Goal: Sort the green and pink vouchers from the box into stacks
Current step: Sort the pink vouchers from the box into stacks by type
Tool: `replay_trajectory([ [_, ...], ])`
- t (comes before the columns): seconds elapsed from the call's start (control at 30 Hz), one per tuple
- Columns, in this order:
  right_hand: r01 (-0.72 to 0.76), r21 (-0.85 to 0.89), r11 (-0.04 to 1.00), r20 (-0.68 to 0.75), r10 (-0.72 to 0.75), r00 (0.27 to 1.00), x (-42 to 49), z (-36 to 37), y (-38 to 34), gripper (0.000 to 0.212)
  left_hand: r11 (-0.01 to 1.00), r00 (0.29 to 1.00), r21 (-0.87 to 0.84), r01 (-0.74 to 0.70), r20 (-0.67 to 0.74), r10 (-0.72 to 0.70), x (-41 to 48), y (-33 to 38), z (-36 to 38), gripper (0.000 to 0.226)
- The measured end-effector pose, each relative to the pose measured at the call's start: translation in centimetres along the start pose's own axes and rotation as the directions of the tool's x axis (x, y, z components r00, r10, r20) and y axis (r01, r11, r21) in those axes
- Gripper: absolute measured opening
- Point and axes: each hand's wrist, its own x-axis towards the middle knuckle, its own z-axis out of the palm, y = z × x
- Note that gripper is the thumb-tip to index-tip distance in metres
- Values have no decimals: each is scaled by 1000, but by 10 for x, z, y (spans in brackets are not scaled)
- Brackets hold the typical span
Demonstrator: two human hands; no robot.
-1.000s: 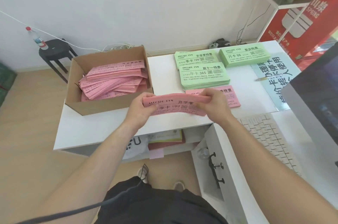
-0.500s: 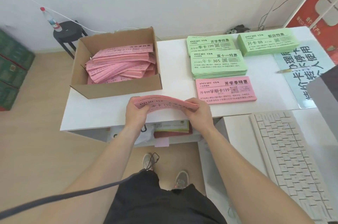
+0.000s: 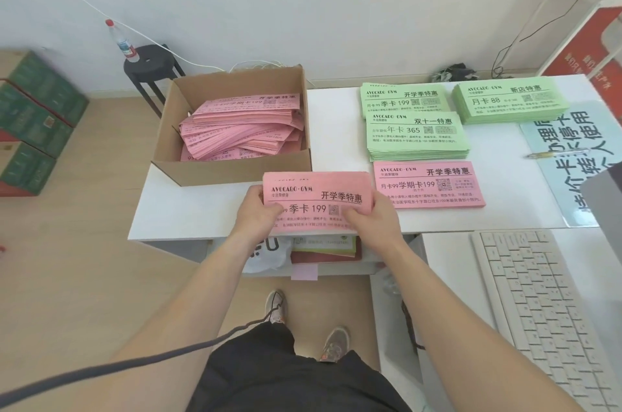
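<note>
My left hand (image 3: 257, 209) and right hand (image 3: 373, 223) gripped opposite ends of the pink voucher bundle (image 3: 319, 197), thumbs on top. It apparently rested on the surface (image 3: 336, 128), at 5 o'clock from the box (image 3: 232, 172).

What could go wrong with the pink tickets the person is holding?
1. The pink bundle is held by the left hand and right hand right at the front edge of the table; a loose grip could let sheets slide to the floor.
2. The pink stack beside it is the same colour but printed differently, so the two could get mixed up.
3. The loose vouchers in the box lie in a crooked heap; grabbing fast might bend some.
</note>
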Motion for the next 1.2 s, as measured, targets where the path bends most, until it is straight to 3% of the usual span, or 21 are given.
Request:
replay_trajectory([
  [0.1, -38, -39, 999, 99, 42, 994, 2, 1, -7, 29, 989, 999, 141, 52, -13, -51, 0, 0, -9, 47],
  [0.2, -82, -95, 992, 131, 94, 987, 5, 4, -9, 29, 954, 996, 298, -42, -63, 64, -5, 1, -12, 52],
  [0.3, -104, -125, 987, 114, 119, 986, 9, 7, -7, 29, 951, 981, 252, -180, 119, 154, -13, 7, 0, 23],
  [0.37, -95, -125, 988, 115, 109, 987, 8, 10, -9, 29, 958, 944, 189, -215, 291, 155, -21, 12, 14, 19],
  [0.47, -83, -9, 997, 105, 84, 991, 1, 14, -16, 18, 978, 914, 107, -182, 385, 128, -26, 16, 32, 18],
  [0.63, -146, 205, 968, 200, 105, 974, -7, 23, -16, 35, 1000, 921, -9, -22, 389, 24, -25, 27, 33, 42],
  [0.8, -96, 64, 993, 133, 87, 987, -7, 29, -10, 36, 999, 914, -27, -27, 403, 36, -17, 25, 29, 27],
  [1.2, -105, 51, 993, 112, 99, 989, -11, 22, -9, 37, 998, 951, 20, -61, 306, 52, -14, 17, 37, 33],
])
